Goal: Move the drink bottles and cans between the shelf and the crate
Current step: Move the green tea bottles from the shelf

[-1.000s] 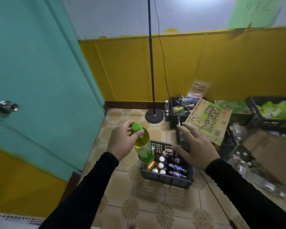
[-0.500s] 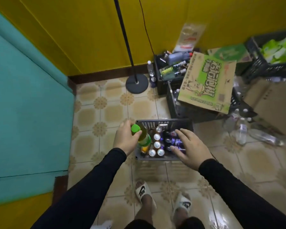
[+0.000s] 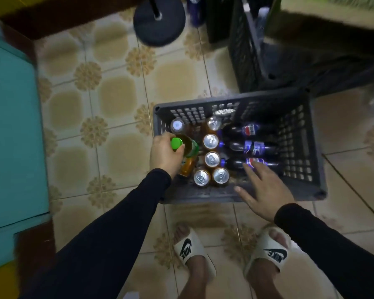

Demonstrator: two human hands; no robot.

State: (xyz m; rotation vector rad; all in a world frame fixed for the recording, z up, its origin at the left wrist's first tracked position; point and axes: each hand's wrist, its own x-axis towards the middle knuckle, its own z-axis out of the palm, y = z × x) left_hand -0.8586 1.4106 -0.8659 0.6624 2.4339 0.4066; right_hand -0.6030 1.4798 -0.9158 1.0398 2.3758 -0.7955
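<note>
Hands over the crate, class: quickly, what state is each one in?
Left hand: grips the green-capped bottle at its neck.
Right hand: open, fingers spread, holding nothing.

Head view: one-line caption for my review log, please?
Left hand lowers a green-capped bottle into the grey crate; open right hand hovers.

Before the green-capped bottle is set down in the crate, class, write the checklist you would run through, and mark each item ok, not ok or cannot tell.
1. Left hand grips the green-capped bottle near its cap: ok.
2. Bottle is over the grey crate, at its left side: ok.
3. A free spot under the bottle: cannot tell; an orange bottle lies right below it.
4. Upright cans stand clear to the bottle's right: ok.
5. Right hand is open and out of the bottle's path, over the near right part of the crate: ok.
</note>
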